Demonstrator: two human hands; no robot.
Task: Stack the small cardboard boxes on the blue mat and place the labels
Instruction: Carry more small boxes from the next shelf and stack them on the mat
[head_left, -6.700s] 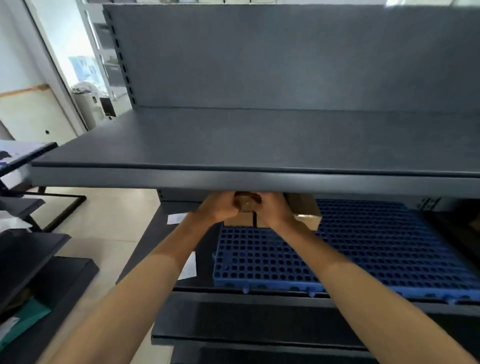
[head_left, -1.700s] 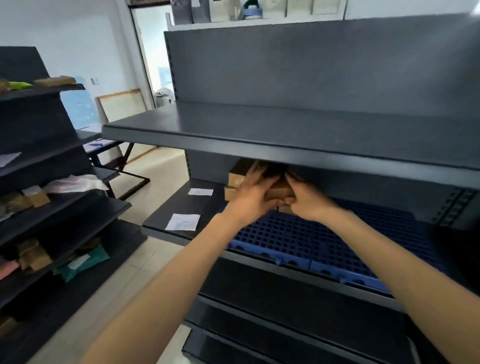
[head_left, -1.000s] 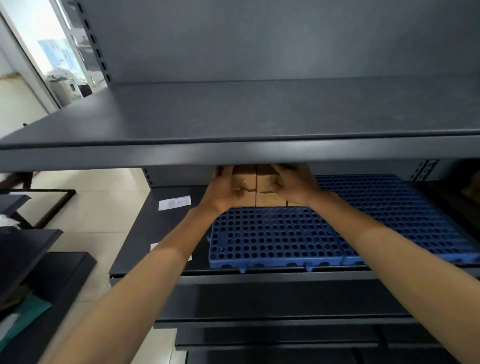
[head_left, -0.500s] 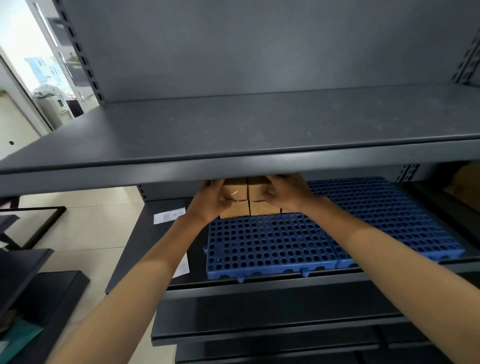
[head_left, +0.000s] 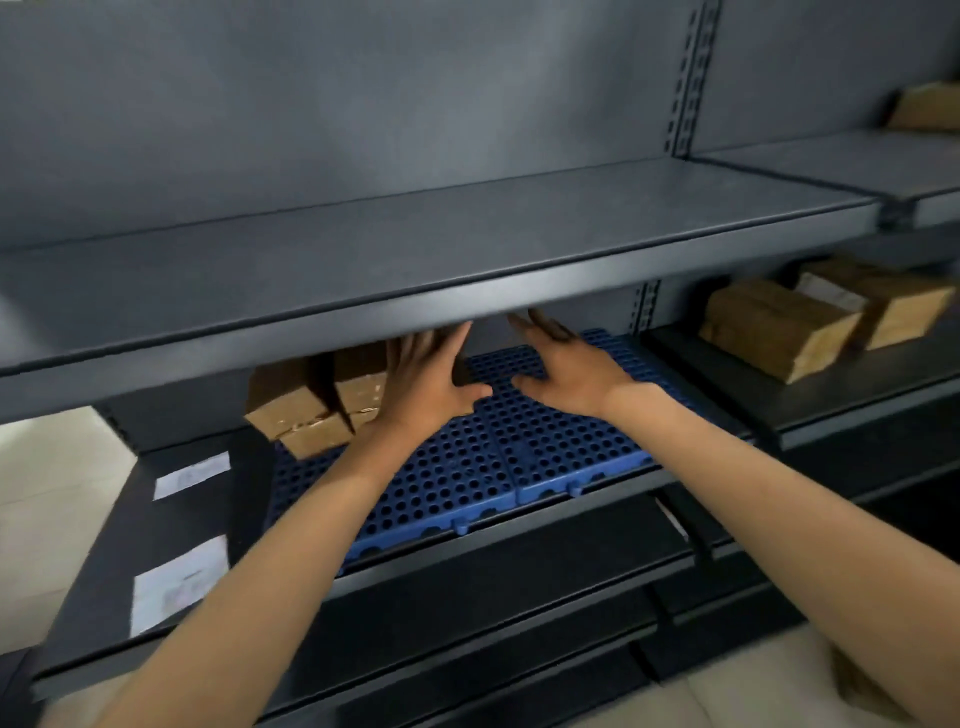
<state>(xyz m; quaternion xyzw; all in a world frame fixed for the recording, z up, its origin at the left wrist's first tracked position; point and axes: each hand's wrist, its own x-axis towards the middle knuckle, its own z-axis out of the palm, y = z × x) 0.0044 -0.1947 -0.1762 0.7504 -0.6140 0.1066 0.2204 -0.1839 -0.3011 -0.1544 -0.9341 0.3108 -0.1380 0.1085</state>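
Observation:
Several small cardboard boxes (head_left: 306, 410) stand stacked at the back left of the blue perforated mat (head_left: 498, 462), under the upper shelf. My left hand (head_left: 426, 384) is open with fingers spread, just right of the stack, its fingertips near the right-hand box. My right hand (head_left: 566, 371) is open too, palm down above the mat, apart from the boxes. Two white paper labels, a far label (head_left: 192, 474) and a near label (head_left: 179, 584), lie on the dark shelf left of the mat.
A dark upper shelf (head_left: 415, 270) overhangs the mat and hides the top of the stack. On the neighbouring shelf to the right lie larger cardboard boxes (head_left: 779, 327). One more box (head_left: 930, 109) sits on the upper right shelf. Lower shelves jut out below.
Both hands have let go of the boxes and moved right, now open over the mat. The view has turned right, bringing the neighbouring shelf's boxes into sight.

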